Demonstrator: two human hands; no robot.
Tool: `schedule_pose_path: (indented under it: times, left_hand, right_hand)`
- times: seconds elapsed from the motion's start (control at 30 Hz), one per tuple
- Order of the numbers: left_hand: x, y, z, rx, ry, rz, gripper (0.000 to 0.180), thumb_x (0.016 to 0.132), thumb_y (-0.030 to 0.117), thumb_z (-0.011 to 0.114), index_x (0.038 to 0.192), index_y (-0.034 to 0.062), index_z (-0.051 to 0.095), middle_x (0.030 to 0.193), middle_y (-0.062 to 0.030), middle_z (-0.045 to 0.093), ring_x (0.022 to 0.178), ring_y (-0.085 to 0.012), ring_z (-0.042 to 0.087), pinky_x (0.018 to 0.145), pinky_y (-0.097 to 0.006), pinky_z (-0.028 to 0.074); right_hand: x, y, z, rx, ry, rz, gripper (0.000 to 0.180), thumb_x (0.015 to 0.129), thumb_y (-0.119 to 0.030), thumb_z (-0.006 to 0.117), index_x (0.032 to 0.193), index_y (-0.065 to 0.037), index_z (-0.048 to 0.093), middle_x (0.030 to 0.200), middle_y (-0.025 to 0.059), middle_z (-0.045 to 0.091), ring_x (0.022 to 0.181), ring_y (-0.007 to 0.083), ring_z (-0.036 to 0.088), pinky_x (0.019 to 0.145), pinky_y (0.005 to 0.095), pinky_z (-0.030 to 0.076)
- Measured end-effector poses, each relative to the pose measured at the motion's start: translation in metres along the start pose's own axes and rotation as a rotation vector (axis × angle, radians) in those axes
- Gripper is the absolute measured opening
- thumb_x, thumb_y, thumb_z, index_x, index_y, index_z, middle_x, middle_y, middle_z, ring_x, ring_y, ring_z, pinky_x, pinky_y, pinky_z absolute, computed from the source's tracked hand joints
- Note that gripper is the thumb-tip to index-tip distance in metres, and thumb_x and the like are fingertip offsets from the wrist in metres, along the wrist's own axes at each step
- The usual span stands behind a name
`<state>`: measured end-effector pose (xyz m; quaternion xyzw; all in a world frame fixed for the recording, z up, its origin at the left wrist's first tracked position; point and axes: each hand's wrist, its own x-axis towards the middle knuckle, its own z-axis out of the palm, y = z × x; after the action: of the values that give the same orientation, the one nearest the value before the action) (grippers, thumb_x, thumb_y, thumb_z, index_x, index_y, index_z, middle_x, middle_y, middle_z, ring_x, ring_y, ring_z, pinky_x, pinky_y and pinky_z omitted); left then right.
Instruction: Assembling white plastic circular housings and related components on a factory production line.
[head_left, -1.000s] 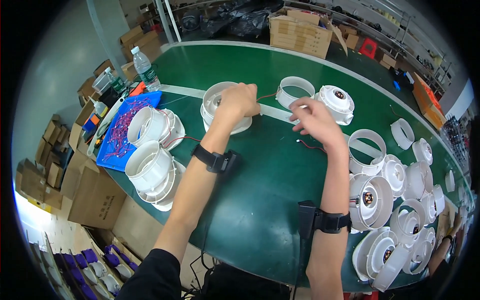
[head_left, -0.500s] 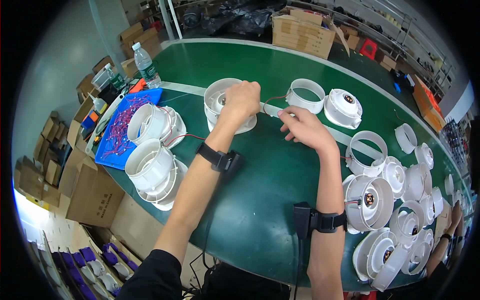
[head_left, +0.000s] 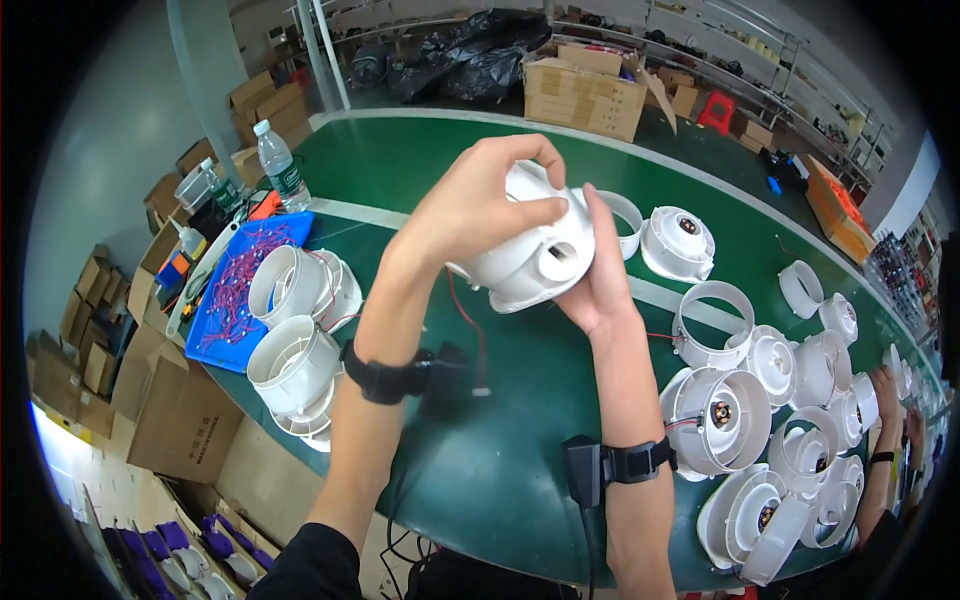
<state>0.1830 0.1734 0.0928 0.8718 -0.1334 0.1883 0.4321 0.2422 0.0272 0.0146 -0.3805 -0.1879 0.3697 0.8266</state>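
Stretching across the view, the green counter (head_left: 520, 470) carries rows of white plastic fan parts. Cardboard boxes (head_left: 585, 90) stand at its far edge. A blue tray (head_left: 225, 335) of red wires lies at its left end, just beside two stacked white housings (head_left: 295, 365). More motor housings (head_left: 715, 420) crowd the right side, with loose white rings (head_left: 715, 320) between them. Raised above the counter's middle, the white fan housing (head_left: 530, 250) is clasped between both hands, red wires dangling beneath it. The left hand (head_left: 475, 205) wraps its top, its grip pressed onto the shell. The right hand (head_left: 605, 275) cups the housing's right side, fingers hidden behind it. A clear water bottle (head_left: 280, 165) stands far left.
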Motion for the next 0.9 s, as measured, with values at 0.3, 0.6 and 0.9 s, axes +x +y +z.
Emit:
schedule_pose_path:
  times: [0.3, 0.6, 0.9]
  left_hand:
    - [0.004, 0.008, 0.035, -0.242, 0.47, 0.488, 0.049, 0.084, 0.015, 0.065, 0.13, 0.0026, 0.054, 0.113, -0.0168, 0.064, 0.099, -0.0242, 0.066, 0.088, -0.032, 0.049]
    - [-0.008, 0.025, 0.027, -0.105, 0.527, 0.717, 0.059, 0.081, 0.018, 0.052, 0.134, -0.0078, 0.044, 0.124, -0.0228, 0.057, 0.103, -0.0291, 0.063, 0.089, -0.034, 0.049]
    - [-0.013, 0.027, 0.029, -0.122, 0.51, 0.67, 0.045, 0.08, 0.015, 0.056, 0.12, -0.0054, 0.052, 0.106, -0.0188, 0.064, 0.095, -0.025, 0.064, 0.084, -0.033, 0.05]
  right_hand:
    - [-0.019, -0.03, 0.029, -0.191, 0.189, -0.715, 0.052, 0.097, -0.031, 0.048, 0.141, -0.004, 0.04, 0.133, 0.0147, 0.053, 0.122, 0.0256, 0.054, 0.102, 0.0385, 0.044]
    - [-0.032, -0.043, 0.034, -0.446, 0.131, -0.951, 0.065, 0.091, -0.034, 0.049, 0.144, 0.001, 0.035, 0.138, 0.0177, 0.048, 0.126, 0.0296, 0.05, 0.106, 0.0381, 0.039]
    - [-0.038, -0.051, 0.037, -0.589, 0.087, -1.043, 0.068, 0.088, -0.03, 0.05, 0.143, 0.006, 0.035, 0.139, 0.0206, 0.047, 0.128, 0.0308, 0.048, 0.108, 0.038, 0.037]
